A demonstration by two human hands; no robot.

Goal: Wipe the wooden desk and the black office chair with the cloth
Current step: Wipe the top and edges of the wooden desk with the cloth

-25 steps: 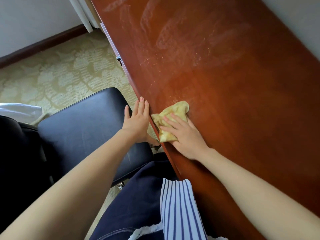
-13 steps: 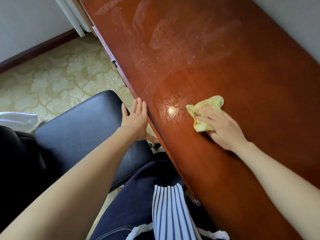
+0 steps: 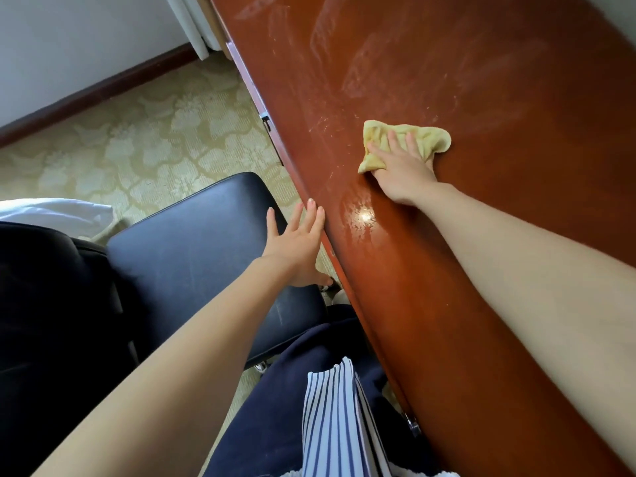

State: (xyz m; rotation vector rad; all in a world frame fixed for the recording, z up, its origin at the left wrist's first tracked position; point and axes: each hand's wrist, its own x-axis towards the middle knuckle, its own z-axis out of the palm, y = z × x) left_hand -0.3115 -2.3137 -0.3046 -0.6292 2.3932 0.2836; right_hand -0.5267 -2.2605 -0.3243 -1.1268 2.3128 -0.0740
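A reddish-brown wooden desk (image 3: 499, 253) runs diagonally across the right of the head view, with pale smears and a wet shine on its top. My right hand (image 3: 401, 168) presses a crumpled yellow cloth (image 3: 430, 141) flat on the desk with straight fingers. My left hand (image 3: 296, 242) rests with straight fingers against the desk's left edge, above the black office chair (image 3: 192, 249). The chair's padded seat stands just left of the desk, its dark backrest at the far left.
Patterned beige carpet (image 3: 148, 146) lies left of the desk, ending at a dark skirting board and a white wall. A white bag or sheet (image 3: 51, 211) shows behind the chair. My dark trousers and striped top fill the lower middle.
My right hand slid the cloth from the desk's near edge farther across and up the desktop, leaving a wet patch. My left hand stayed at the desk edge.
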